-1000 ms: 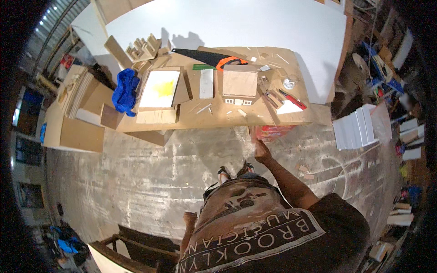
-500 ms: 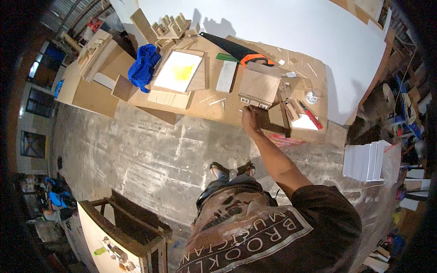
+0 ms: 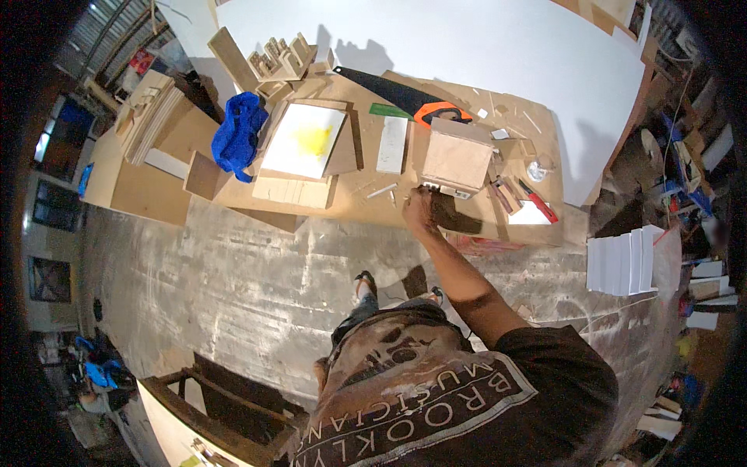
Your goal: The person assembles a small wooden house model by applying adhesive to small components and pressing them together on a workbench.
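Note:
A small plywood box with a row of little window-like openings along its front stands near the table's front edge. My right hand reaches across to its front left corner, fingers curled in against the edge there; the fingertips are small and partly hidden. Just right of the box lie thin wooden strips and a red cutter knife on a white piece. Behind it rests a handsaw with an orange and black handle. My left hand hangs at my side, mostly hidden by my shirt.
Left on the table are a white sheet with a yellow stain, a blue cloth and stacked boards. A wooden rack stands behind. White panels lean at right. A wooden frame stand is behind me at left.
The box has shifted slightly right, with my right hand still at its front left corner. My view has moved a little, and my feet stand farther apart.

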`<state>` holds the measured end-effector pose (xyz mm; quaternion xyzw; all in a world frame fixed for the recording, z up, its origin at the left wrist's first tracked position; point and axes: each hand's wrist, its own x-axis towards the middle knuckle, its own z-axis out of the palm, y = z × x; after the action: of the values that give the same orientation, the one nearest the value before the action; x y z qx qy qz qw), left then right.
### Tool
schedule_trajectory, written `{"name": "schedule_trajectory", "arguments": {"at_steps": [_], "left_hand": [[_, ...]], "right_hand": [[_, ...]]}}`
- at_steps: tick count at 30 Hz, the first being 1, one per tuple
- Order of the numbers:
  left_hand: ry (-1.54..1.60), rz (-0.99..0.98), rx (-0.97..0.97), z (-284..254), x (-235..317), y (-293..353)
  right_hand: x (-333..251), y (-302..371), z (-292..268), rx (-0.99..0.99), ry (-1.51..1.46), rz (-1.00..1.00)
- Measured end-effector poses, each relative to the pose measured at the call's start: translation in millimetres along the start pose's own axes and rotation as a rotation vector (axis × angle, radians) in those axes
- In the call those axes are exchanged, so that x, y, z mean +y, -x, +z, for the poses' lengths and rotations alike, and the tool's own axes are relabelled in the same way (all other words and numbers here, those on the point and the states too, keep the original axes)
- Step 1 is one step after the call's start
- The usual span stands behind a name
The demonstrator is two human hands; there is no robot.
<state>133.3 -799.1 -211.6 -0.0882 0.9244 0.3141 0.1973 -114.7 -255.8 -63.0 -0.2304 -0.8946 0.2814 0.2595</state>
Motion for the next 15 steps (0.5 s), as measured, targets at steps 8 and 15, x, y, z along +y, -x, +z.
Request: {"name": "schedule_trajectory", "arguments": {"at_steps": [8, 15], "left_hand": [[-0.184, 0.178, -0.15, -100, 66, -130], [-0.276, 0.41, -0.233, -153, 90, -208]], "right_hand": [[15, -15, 3, 0.15, 0.072, -0.093], [-6, 13, -1, 0.104, 0.347, 0.138]]}}
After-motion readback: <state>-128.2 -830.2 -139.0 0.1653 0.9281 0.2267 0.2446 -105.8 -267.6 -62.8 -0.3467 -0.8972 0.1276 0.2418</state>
